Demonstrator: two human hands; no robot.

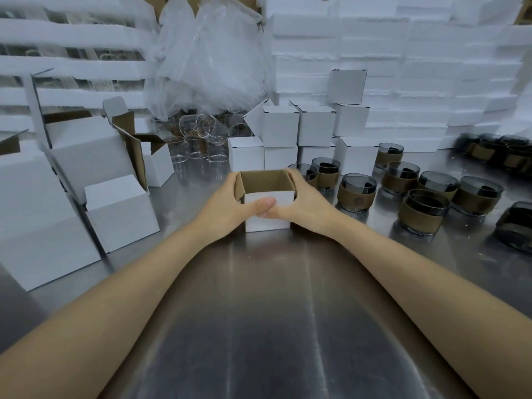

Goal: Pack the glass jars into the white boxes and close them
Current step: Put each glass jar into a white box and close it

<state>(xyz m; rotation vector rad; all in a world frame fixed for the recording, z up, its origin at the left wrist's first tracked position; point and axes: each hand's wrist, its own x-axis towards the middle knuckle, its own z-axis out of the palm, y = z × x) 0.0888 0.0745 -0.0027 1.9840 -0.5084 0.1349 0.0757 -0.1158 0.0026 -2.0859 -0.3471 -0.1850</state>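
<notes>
Steel table [259, 326] nearest; your left hand [227, 203], right hand [305, 200] grip small open white cardboard box [270, 223]. Next: fetch brown-sleeved smoky glass jar [357, 194], right.

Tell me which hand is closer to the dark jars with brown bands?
Right. The right hand grips the open box on its right side, just beside the dark jars; the left hand grips the left side, with the box between.
</notes>
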